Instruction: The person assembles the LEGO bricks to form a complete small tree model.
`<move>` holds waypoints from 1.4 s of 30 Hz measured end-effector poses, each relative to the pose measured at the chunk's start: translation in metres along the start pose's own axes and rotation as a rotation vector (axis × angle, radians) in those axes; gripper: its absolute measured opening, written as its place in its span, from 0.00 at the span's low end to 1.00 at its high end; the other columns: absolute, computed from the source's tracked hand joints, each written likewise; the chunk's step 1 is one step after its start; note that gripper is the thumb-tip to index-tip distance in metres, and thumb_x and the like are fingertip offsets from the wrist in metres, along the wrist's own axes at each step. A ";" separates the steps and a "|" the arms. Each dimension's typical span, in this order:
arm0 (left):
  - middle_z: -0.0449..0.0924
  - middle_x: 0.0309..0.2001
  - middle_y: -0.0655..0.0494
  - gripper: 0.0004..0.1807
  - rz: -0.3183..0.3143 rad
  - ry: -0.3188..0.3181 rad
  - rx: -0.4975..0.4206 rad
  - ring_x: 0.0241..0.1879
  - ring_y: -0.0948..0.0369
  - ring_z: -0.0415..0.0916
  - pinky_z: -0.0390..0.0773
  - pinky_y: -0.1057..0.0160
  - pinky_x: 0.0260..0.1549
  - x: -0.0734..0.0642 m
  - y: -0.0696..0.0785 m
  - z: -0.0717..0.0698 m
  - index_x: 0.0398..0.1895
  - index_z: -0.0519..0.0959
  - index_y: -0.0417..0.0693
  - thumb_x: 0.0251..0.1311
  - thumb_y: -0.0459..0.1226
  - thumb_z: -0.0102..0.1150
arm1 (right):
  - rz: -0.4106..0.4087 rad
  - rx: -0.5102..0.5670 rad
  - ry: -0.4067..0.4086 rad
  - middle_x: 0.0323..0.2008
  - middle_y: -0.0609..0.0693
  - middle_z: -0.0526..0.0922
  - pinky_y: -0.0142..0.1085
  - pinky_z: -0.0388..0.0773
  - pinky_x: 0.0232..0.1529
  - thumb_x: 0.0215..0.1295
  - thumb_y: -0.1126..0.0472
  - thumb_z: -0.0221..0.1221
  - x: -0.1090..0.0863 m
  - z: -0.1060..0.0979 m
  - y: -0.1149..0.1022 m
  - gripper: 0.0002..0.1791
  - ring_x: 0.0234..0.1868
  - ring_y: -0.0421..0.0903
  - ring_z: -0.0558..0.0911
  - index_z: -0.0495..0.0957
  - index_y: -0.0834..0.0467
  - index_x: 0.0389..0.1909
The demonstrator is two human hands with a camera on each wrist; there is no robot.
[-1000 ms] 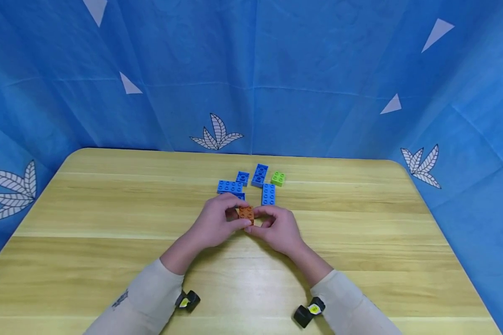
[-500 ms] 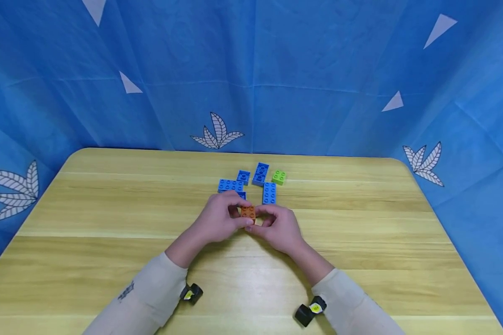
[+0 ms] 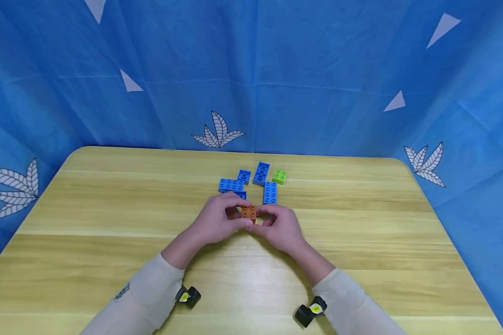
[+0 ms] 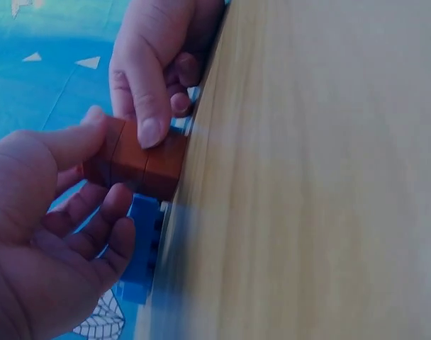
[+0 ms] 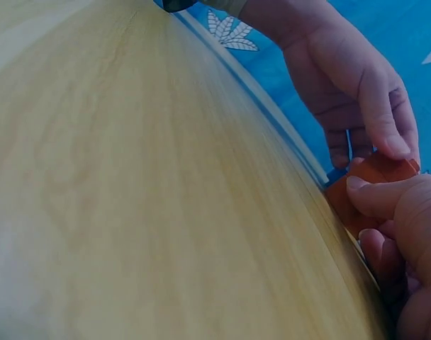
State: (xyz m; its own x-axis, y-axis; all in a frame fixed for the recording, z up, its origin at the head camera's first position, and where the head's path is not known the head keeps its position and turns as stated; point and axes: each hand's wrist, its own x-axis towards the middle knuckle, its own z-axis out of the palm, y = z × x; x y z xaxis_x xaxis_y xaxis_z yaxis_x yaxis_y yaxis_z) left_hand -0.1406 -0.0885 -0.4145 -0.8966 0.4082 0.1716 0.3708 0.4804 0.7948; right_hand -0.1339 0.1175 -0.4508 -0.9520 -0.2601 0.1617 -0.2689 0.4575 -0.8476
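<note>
Both hands hold a small stack of orange toy building bricks (image 3: 248, 212) at the middle of the table, studs facing up. The left wrist view shows the stack (image 4: 129, 157) with seams between its layers. My left hand (image 3: 219, 220) pinches its upper part from the left between thumb and fingers. From the right, the thumb and fingers of my right hand (image 3: 280, 228) pinch it lower down, near the tabletop. Just beyond the left hand lie a blue eight-stud brick (image 3: 231, 184) and another blue brick (image 3: 242, 195), partly hidden by that hand.
Beyond the right hand lies a blue eight-stud brick (image 3: 270, 192). Farther back are two overturned blue bricks, one short (image 3: 244, 176) and one long (image 3: 261, 173), and a lime green brick (image 3: 280, 176). A blue curtain (image 3: 302, 83) hangs behind the wooden table (image 3: 109, 204).
</note>
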 end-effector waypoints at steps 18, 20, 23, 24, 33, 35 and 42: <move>0.76 0.51 0.46 0.18 -0.118 0.215 0.051 0.36 0.54 0.74 0.77 0.56 0.36 0.018 -0.044 -0.047 0.56 0.81 0.40 0.62 0.28 0.66 | 0.048 0.074 -0.014 0.37 0.44 0.84 0.36 0.78 0.27 0.48 0.57 0.79 -0.002 -0.001 -0.002 0.24 0.25 0.43 0.79 0.84 0.53 0.48; 0.75 0.52 0.47 0.19 -0.129 0.193 0.082 0.35 0.54 0.74 0.77 0.56 0.36 0.022 -0.048 -0.047 0.56 0.81 0.41 0.61 0.26 0.65 | 0.033 0.110 -0.008 0.40 0.44 0.84 0.37 0.79 0.27 0.48 0.58 0.79 -0.003 -0.001 -0.003 0.26 0.25 0.44 0.80 0.84 0.52 0.50; 0.74 0.53 0.48 0.21 -0.158 0.159 0.116 0.35 0.55 0.73 0.77 0.57 0.35 0.026 -0.052 -0.044 0.56 0.81 0.43 0.59 0.25 0.66 | 0.005 0.145 -0.001 0.42 0.44 0.83 0.37 0.79 0.28 0.50 0.59 0.78 -0.004 0.000 -0.004 0.26 0.26 0.45 0.80 0.83 0.51 0.52; 0.73 0.53 0.48 0.22 -0.164 0.149 0.125 0.35 0.55 0.73 0.77 0.57 0.35 0.027 -0.053 -0.043 0.57 0.81 0.43 0.58 0.25 0.67 | -0.002 0.150 0.002 0.42 0.43 0.83 0.37 0.79 0.28 0.50 0.59 0.78 -0.004 0.000 -0.004 0.26 0.26 0.45 0.80 0.83 0.50 0.52; 0.73 0.56 0.46 0.23 -0.127 0.102 0.174 0.37 0.54 0.73 0.77 0.57 0.38 0.035 -0.048 -0.029 0.56 0.82 0.43 0.54 0.29 0.72 | -0.079 0.168 0.044 0.41 0.45 0.84 0.36 0.78 0.28 0.52 0.62 0.77 -0.004 0.004 -0.001 0.23 0.27 0.46 0.79 0.84 0.53 0.50; 0.73 0.57 0.46 0.24 -0.133 0.097 0.191 0.38 0.55 0.73 0.77 0.58 0.38 0.036 -0.047 -0.026 0.56 0.82 0.43 0.54 0.32 0.74 | -0.078 0.171 0.048 0.41 0.46 0.84 0.35 0.78 0.28 0.52 0.63 0.76 -0.004 0.005 -0.001 0.22 0.27 0.46 0.79 0.84 0.55 0.50; 0.73 0.51 0.48 0.27 -0.166 0.111 0.242 0.37 0.55 0.71 0.74 0.59 0.35 0.038 -0.047 -0.021 0.60 0.79 0.42 0.57 0.37 0.74 | -0.044 0.160 0.035 0.40 0.52 0.84 0.36 0.77 0.29 0.54 0.68 0.74 -0.009 0.000 -0.026 0.20 0.28 0.51 0.79 0.83 0.63 0.49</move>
State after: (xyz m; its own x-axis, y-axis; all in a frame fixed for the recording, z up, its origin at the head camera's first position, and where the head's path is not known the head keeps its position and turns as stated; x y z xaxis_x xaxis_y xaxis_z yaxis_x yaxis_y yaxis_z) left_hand -0.1974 -0.1121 -0.4333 -0.9656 0.2282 0.1245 0.2525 0.7097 0.6577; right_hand -0.1187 0.1084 -0.4301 -0.9449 -0.2462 0.2159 -0.2868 0.3042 -0.9084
